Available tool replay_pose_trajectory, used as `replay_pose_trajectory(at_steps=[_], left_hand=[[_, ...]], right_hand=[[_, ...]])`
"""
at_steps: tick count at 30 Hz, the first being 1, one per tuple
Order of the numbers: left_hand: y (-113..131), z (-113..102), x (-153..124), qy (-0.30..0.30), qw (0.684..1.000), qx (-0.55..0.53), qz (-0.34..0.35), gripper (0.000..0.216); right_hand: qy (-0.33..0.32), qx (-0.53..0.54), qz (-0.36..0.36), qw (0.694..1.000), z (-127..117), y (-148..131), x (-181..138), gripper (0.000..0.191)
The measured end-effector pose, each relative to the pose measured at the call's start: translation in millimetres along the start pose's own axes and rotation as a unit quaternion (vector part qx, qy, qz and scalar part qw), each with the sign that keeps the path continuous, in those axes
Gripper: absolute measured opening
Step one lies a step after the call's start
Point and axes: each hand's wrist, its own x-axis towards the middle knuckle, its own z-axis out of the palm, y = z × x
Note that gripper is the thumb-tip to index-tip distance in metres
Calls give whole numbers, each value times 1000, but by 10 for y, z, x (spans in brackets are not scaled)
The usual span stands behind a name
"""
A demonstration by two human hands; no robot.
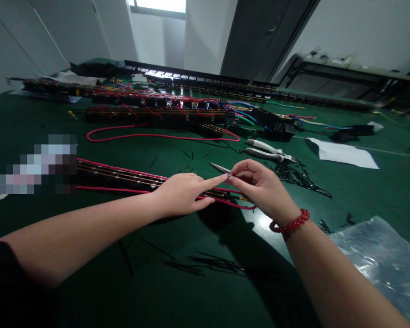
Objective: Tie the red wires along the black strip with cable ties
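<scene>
My left hand (184,193) lies on a long dark strip assembly (123,177) edged with red wire, index finger stretched toward the right hand, other fingers loosely flat. My right hand (259,187), with a red bead bracelet (290,223) at the wrist, pinches a thin pointed metal tool (220,168) whose tip points left above the strip's end. A red wire (235,205) loops under both hands.
Grey-handled pliers (269,152) lie behind the hands beside a heap of black cable ties (300,180). More wired strips (157,111) fill the back of the green table (37,218). White paper (341,152) lies right, a plastic bag (382,255) near right, loose ties (198,264) in front.
</scene>
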Motion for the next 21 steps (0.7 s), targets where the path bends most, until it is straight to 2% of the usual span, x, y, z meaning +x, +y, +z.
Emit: replay_pose_trajectory(at_steps=[7,14,21], left_hand=[[3,-13,-9,-2,1000,3,-7,63],[22,-1,-9,12,999,-21,-44,72],[16,0,-1,13,997,-56,-59,58]], right_hand=[[13,15,5,1000,31,61,15,21],[32,107,40,993,59,130,31,21],[75,167,68,981,60,79,35,21]])
